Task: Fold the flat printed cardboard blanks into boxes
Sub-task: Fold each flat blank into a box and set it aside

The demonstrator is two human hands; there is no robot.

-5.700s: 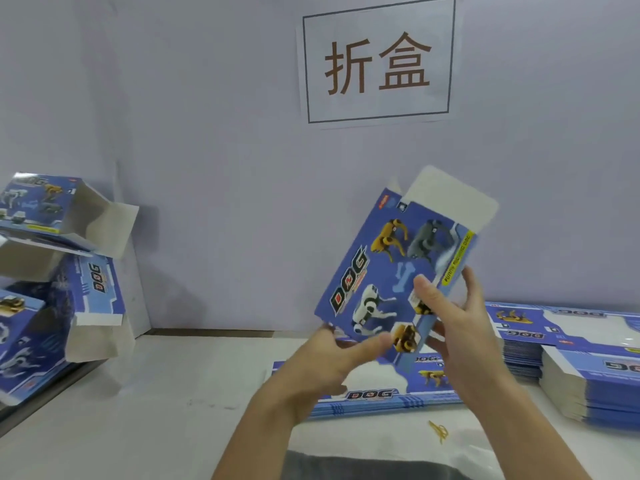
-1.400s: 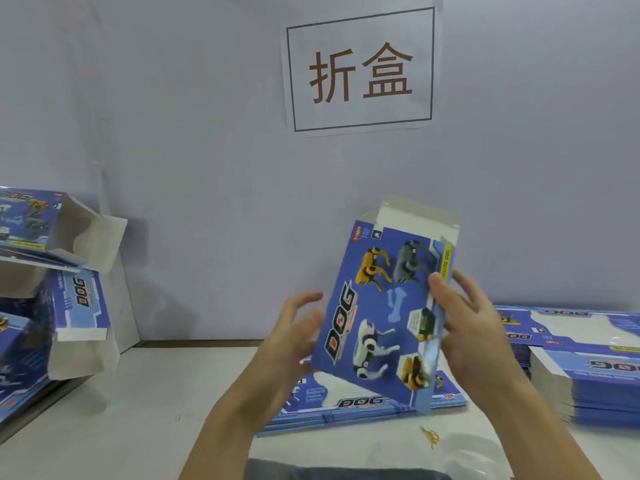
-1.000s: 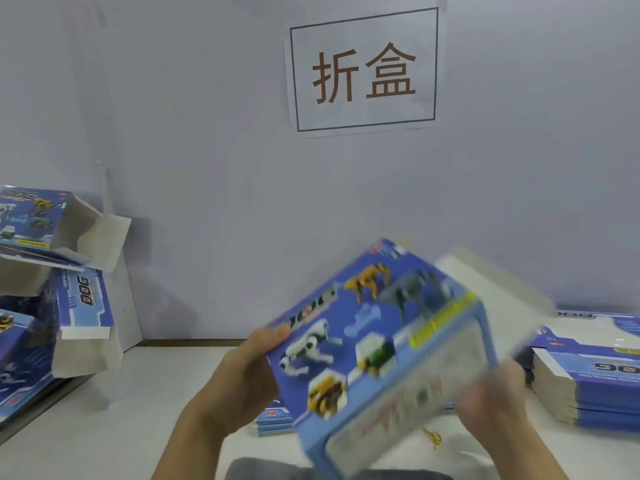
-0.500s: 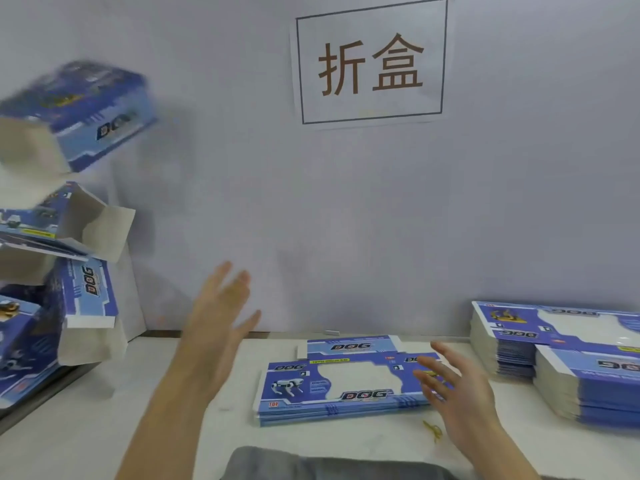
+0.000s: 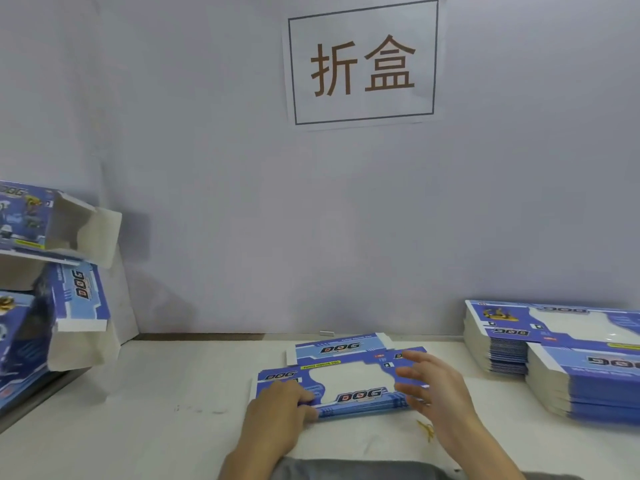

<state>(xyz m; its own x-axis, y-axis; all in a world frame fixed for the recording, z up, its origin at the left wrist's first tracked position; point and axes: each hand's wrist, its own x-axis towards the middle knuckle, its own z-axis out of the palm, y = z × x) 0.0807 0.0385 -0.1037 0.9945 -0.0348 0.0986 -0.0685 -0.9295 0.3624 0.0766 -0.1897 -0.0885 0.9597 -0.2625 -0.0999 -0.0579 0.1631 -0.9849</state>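
Note:
A low stack of flat blue printed blanks [image 5: 346, 375], marked DOG with a white window cut-out, lies on the white table [image 5: 156, 393] in front of me. My left hand [image 5: 277, 407] is at the stack's near left corner, with its fingers curled onto the edge of the top blank. Over the stack's right end my right hand [image 5: 433, 386] hovers with its fingers spread and holds nothing. Folded boxes [image 5: 79, 296] with open white flaps are piled at the far left, one box [image 5: 31, 220] on top.
Two tall stacks of flat blanks [image 5: 554, 344] stand at the right. A small yellow rubber band [image 5: 427, 429] lies near my right wrist. The grey back wall carries a paper sign [image 5: 363, 64].
The folded box left my hands and flew to the pile at the left. Both hands have since dropped to the stack of blanks, the left one onto its near corner.

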